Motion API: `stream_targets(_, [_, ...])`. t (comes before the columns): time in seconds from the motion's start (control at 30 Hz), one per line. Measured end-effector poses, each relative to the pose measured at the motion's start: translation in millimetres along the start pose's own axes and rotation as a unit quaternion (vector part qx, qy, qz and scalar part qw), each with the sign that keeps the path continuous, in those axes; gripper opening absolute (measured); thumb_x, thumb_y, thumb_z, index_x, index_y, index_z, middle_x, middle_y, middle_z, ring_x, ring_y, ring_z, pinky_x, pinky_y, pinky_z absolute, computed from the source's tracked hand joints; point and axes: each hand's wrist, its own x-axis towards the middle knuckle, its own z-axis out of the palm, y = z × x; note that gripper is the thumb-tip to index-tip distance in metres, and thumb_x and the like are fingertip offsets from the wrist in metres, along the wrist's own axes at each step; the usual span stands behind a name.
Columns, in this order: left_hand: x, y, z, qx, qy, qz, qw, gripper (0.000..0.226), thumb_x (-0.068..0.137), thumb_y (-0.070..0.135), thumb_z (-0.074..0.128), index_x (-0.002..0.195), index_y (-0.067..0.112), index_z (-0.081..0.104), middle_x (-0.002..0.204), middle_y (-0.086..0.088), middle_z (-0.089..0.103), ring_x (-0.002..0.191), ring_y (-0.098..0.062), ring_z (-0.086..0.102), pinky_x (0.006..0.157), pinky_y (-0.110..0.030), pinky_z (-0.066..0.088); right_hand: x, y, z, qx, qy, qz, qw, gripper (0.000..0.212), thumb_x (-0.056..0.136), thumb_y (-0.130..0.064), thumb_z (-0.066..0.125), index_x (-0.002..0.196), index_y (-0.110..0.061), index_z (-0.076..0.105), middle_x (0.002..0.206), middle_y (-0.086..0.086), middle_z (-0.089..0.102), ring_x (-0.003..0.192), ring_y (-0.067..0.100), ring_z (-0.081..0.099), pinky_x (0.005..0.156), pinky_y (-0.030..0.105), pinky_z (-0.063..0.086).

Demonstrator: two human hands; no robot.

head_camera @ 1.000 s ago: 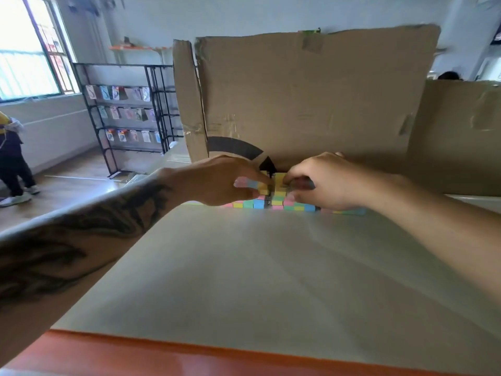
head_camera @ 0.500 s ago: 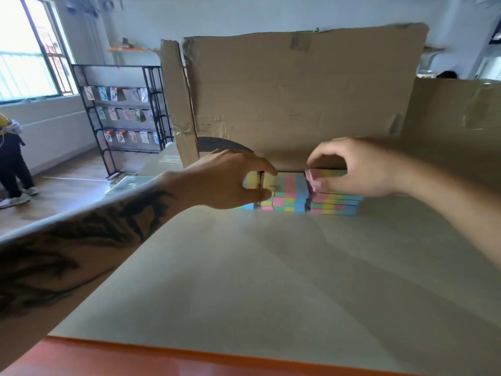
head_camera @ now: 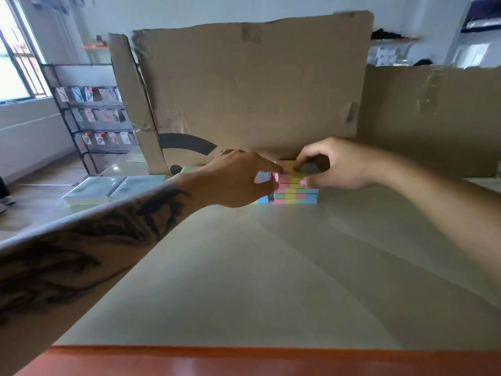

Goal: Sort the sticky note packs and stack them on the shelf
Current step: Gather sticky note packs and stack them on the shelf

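Pastel stack: a pile of sticky note packs [head_camera: 296, 195] striped pink, yellow, green and blue is seen lying flat at the far edge of the pale shelf surface [head_camera: 244, 280], right against the tall brown cardboard sheet [head_camera: 252, 88].
Top pack: the uppermost multicoloured pack [head_camera: 291, 172] is held on the pile between both hands.
Right hand: the right hand [head_camera: 339, 166] is curled round the top pack, with fingertips [head_camera: 297, 165] pressed on its upper face and the thumb set against its front edge.
Left hand: the left hand [head_camera: 238, 180], on a tattooed forearm, is closed in a pinch on the left end of the packs, where a blue edge [head_camera: 263, 177] is visible between the fingers; which pack is gripped cannot be told.
Neighbouring pile: more pastel edges [head_camera: 262, 200] are seen low beside the stack, mostly hidden by the left hand.
Front edge: an orange-red wooden rim [head_camera: 244, 359] is shown nearest the camera.
Background: a black wire display rack [head_camera: 89, 115] carrying small cards is placed by the window at the left.
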Motion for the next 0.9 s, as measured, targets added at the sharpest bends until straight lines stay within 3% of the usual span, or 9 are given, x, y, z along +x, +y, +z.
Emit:
stream_targets(0.07, [-0.9, 1.9, 0.5, 0.002, 0.004, -0.005, 1.000, 0.037, 0.100, 0.054, 0.052, 0.136, 0.052, 0.056, 0.131, 0.007, 0.068, 0.115, -0.026, 0.058, 0.095, -0.033, 0.038, -0.1, 0.7, 0.3, 0.000, 0.000, -0.003, 1.000, 0.028, 0.089, -0.037, 0.078, 0.115, -0.038, 0.068, 0.116, -0.012, 0.065, 0.104, 0.011, 0.057, 0.091, 0.034, 0.049])
stream_targets(0.23, [-1.8, 7.1, 3.7, 0.010, 0.035, -0.020, 0.999, 0.038, 0.096, 0.057, 0.057, 0.133, 0.051, 0.058, 0.128, 0.010, 0.068, 0.109, -0.024, 0.059, 0.085, -0.028, 0.032, -1.0, 1.0, -0.5, 0.001, 0.005, 0.009, 1.000, 0.027, 0.087, -0.038, 0.080, 0.111, -0.042, 0.068, 0.108, -0.007, 0.067, 0.096, 0.017, 0.061, 0.090, 0.038, 0.053])
stream_targets(0.37, [-2.0, 12.1, 7.4, -0.023, 0.048, -0.043, 0.998, 0.033, 0.095, 0.055, 0.062, 0.128, 0.050, 0.064, 0.117, 0.009, 0.070, 0.094, -0.019, 0.057, 0.077, -0.028, 0.036, -3.0, 3.7, 6.6, 0.010, 0.041, 0.006, 0.999, 0.028, 0.087, -0.036, 0.081, 0.113, -0.037, 0.070, 0.089, -0.015, 0.058, 0.081, 0.007, 0.056, 0.068, 0.027, 0.044])
stream_targets(0.53, [-3.8, 15.3, 10.6, -0.052, 0.063, -0.059, 0.995, 0.030, 0.093, 0.051, 0.066, 0.123, 0.047, 0.068, 0.121, 0.012, 0.070, 0.097, -0.019, 0.060, 0.080, -0.029, 0.043, -6.0, 4.9, 9.0, 0.009, 0.055, 0.016, 0.998, 0.036, 0.084, -0.039, 0.082, 0.118, -0.035, 0.071, 0.096, -0.011, 0.062, 0.099, 0.017, 0.062, 0.078, 0.030, 0.048])
stream_targets(0.7, [-1.1, 18.8, 17.3, -0.068, 0.077, -0.063, 0.993, 0.029, 0.094, 0.044, 0.069, 0.123, 0.039, 0.069, 0.122, 0.011, 0.069, 0.095, -0.015, 0.058, 0.081, -0.028, 0.045, -9.0, 3.8, 8.3, -0.046, 0.075, -0.002, 0.996, 0.037, 0.084, -0.046, 0.081, 0.118, -0.033, 0.071, 0.077, -0.022, 0.047, 0.069, -0.002, 0.048, 0.058, 0.015, 0.031])
stream_targets(0.77, [0.0, 17.4, 19.0, -0.066, 0.079, -0.060, 0.993, 0.030, 0.094, 0.043, 0.069, 0.123, 0.038, 0.068, 0.121, 0.011, 0.069, 0.096, -0.016, 0.057, 0.082, -0.029, 0.043, -10.0, 4.7, 9.4, -0.055, 0.088, -0.010, 0.995, 0.038, 0.084, -0.048, 0.080, 0.118, -0.032, 0.072, 0.076, -0.022, 0.046, 0.068, -0.003, 0.047, 0.058, 0.013, 0.031])
stream_targets(0.9, [0.4, 12.4, 20.5, -0.061, 0.093, -0.045, 0.993, 0.029, 0.093, 0.042, 0.070, 0.122, 0.037, 0.069, 0.117, 0.008, 0.071, 0.093, -0.018, 0.057, 0.083, -0.030, 0.044, -11.6, 4.5, 14.8, -0.087, 0.101, -0.037, 0.990, 0.037, 0.084, -0.046, 0.080, 0.114, -0.026, 0.073, 0.087, -0.012, 0.058, 0.079, 0.012, 0.054, 0.068, 0.025, 0.037])
